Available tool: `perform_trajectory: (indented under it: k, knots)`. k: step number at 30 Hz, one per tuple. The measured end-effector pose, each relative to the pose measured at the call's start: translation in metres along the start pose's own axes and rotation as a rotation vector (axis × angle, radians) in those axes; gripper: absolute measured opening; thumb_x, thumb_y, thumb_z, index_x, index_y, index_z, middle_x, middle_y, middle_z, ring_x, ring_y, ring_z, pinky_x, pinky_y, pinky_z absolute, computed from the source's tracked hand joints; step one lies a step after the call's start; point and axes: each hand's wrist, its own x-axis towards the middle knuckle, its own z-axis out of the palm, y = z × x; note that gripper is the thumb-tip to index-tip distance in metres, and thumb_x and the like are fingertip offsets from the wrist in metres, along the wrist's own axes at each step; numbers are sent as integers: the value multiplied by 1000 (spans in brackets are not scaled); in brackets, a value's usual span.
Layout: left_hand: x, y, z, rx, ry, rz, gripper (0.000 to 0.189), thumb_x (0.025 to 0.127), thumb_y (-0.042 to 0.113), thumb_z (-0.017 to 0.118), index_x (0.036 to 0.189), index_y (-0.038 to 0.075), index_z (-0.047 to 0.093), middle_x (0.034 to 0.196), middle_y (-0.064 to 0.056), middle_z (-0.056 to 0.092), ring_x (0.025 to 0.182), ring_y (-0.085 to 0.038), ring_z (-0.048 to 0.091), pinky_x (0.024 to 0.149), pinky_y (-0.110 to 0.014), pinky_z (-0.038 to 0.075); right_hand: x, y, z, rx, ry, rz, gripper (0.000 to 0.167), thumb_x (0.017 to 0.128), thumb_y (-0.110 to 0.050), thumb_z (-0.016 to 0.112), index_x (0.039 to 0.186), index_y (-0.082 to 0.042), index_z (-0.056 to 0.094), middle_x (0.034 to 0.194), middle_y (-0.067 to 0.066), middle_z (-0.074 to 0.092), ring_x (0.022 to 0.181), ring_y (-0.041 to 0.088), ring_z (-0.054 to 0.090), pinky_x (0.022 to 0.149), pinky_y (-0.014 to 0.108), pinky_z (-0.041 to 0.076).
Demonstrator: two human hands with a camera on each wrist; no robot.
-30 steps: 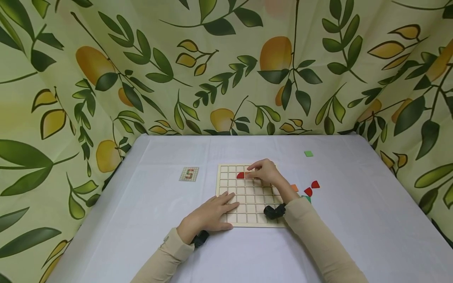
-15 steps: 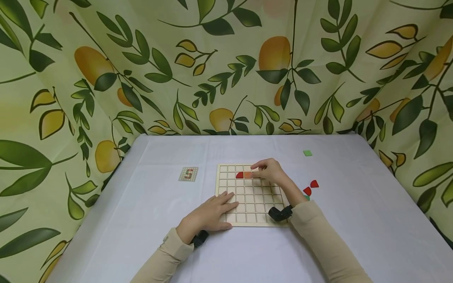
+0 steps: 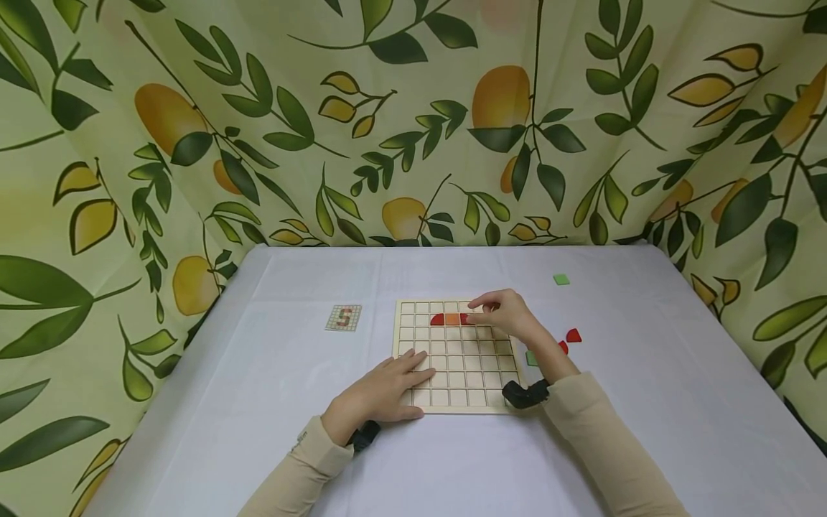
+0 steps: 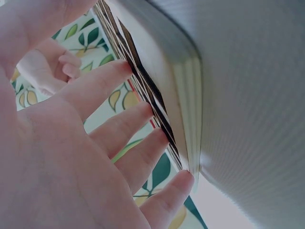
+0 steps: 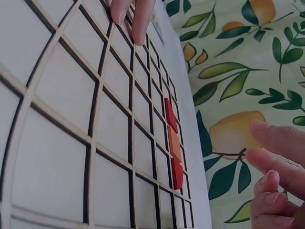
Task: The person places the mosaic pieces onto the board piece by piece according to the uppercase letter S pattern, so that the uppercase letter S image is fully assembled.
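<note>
A square board with a wooden grid lies on the white table. Along its far part sit a red quarter-round tile, an orange square tile and another red tile, side by side in one row. My right hand hovers just right of that last tile, its fingertips overlapping it in the head view. In the right wrist view, the right hand's fingers stand apart from the tiles with nothing between them. My left hand rests with spread fingers on the board's near left edge.
A small card with an S pattern on a grid lies left of the board. To the right are red tiles, a green tile partly behind the right forearm, and a light green tile farther back. A patterned curtain hangs behind.
The right hand has shifted rightward along the row, leaving the orange tile and then a second red tile uncovered in the grid. The left hand has stayed in place.
</note>
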Motion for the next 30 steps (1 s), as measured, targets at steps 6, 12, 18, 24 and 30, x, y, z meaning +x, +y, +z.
perform_trajectory:
  k: [6, 12, 18, 24, 30]
  knots:
    - [1, 0, 0, -7, 1, 0, 66, 88, 40, 67, 147, 20, 42, 160, -8, 30, 151, -29, 25, 119, -50, 31, -7, 6, -6, -12, 5, -27, 29, 85, -14, 72, 108, 4, 70, 68, -2, 47, 69, 15, 41, 57, 23, 35]
    - [1, 0, 1, -4, -2, -1, 67, 88, 39, 67, 147, 20, 42, 160, -7, 30, 151, -29, 25, 120, -49, 30, -14, 9, -11, -29, 4, -30, 28, 84, -16, 74, 105, 3, 72, 69, -2, 47, 69, 16, 41, 55, 23, 33]
    - [0, 0, 1, -7, -5, -3, 67, 88, 40, 67, 147, 21, 42, 161, -7, 29, 151, -28, 24, 120, -49, 30, -20, 13, -16, -44, 13, -1, 31, 83, -18, 74, 107, 2, 71, 69, -3, 46, 70, 14, 42, 58, 22, 34]
    - [-1, 1, -1, -22, -8, -11, 66, 89, 39, 66, 147, 20, 42, 161, -7, 29, 151, -29, 24, 120, -50, 29, -26, 17, -23, -42, 11, 17, 34, 84, -21, 74, 109, 2, 70, 74, 0, 51, 70, 15, 44, 55, 22, 36]
    - [-1, 1, -1, -29, -5, -11, 66, 88, 38, 67, 147, 20, 42, 160, -8, 29, 151, -29, 24, 121, -49, 28, -32, 22, -30, -59, 13, 5, 35, 84, -20, 74, 110, 4, 70, 76, 1, 53, 70, 14, 44, 53, 21, 37]
